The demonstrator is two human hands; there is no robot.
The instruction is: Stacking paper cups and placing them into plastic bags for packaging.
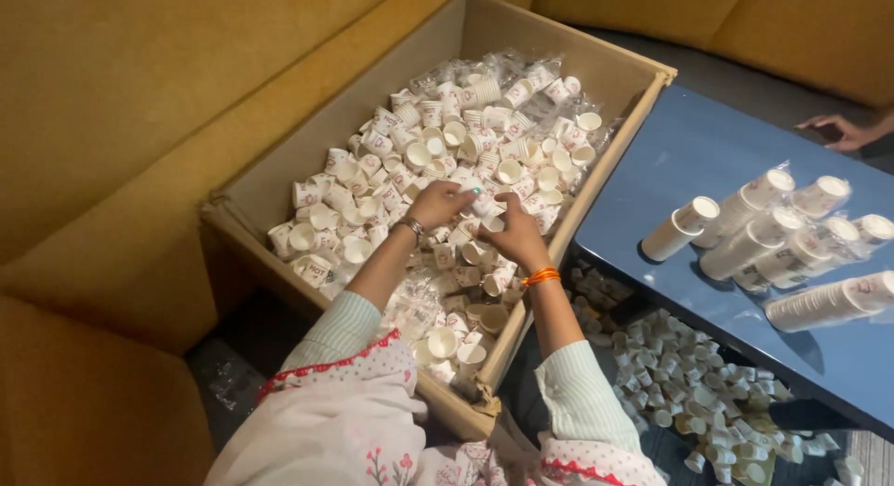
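Observation:
A large cardboard box (279, 169) holds several small white paper cups (438, 151), loose and heaped, some in clear plastic wrap. My left hand (436, 205) and my right hand (512, 233) meet over the middle of the heap. Together they grip a short stack of paper cups (485, 209) between the fingers. A bracelet sits on my left wrist and an orange thread band on my right wrist.
A blue table (708, 151) on the right carries several lying stacks of cups (745, 235). More loose cups (689, 384) lie on the floor under it. Another person's hand (838, 130) rests at the table's far edge. Yellow sofa cushions (121, 95) surround the box.

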